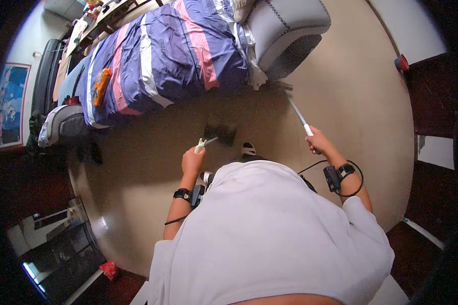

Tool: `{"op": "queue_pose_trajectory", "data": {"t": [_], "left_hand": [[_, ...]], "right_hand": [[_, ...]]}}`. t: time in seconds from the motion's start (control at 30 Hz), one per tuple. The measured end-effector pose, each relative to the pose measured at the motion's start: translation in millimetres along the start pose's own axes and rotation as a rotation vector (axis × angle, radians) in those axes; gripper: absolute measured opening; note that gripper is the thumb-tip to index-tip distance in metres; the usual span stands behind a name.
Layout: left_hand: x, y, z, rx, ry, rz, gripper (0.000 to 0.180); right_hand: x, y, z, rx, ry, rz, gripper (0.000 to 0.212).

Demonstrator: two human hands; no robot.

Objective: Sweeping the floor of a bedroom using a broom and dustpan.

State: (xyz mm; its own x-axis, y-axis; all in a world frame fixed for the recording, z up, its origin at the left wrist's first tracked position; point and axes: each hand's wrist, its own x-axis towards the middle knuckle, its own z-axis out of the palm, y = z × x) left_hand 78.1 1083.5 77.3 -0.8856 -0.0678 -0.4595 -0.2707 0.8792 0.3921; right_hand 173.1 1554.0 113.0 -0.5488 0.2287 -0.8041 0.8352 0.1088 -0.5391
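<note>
My left hand (pixel 192 161) is closed round the pale upper end of a long-handled dustpan, whose dark pan (pixel 221 134) is low by the floor in front of my feet. The fingers of my right hand (pixel 321 141) wrap round the white grip of a broom (pixel 297 111) with a grey stick. Its head (pixel 280 85) reaches the floor beside the sofa's right arm and is partly in shadow. Both wrists carry black strapped devices with cables.
A sofa (pixel 295 30) with grey arms stands ahead, draped in a purple cover (pixel 163 56) with pink and white stripes. An orange packet (pixel 101 86) lies on it. Beige floor (pixel 356 117) extends to the right. A red object (pixel 109 270) sits at lower left.
</note>
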Motion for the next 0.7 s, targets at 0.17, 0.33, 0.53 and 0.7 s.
{"op": "queue_pose_trajectory", "data": {"t": [0.17,0.33,0.53,0.7], "left_hand": [[2.6,7.1,-9.1,0.042,-0.003,-0.039,0.039],[7.9,1.1,-4.6,0.035,0.000,-0.026,0.039],[16.8,0.6,-7.9,0.032,-0.027,0.034,0.037],[6.2,-16.9,-10.2,0.013,-0.039,0.039,0.037]], "right_hand": [[26.2,9.6,-1.1,0.003,0.019,0.041,0.051],[-10.0,3.6,12.4,0.025,-0.218,0.148,0.051],[-59.3,-16.9,53.9,-0.041,-0.426,0.194,0.063],[-79.5,-28.9,72.0,-0.146,-0.441,0.143,0.069]]}}
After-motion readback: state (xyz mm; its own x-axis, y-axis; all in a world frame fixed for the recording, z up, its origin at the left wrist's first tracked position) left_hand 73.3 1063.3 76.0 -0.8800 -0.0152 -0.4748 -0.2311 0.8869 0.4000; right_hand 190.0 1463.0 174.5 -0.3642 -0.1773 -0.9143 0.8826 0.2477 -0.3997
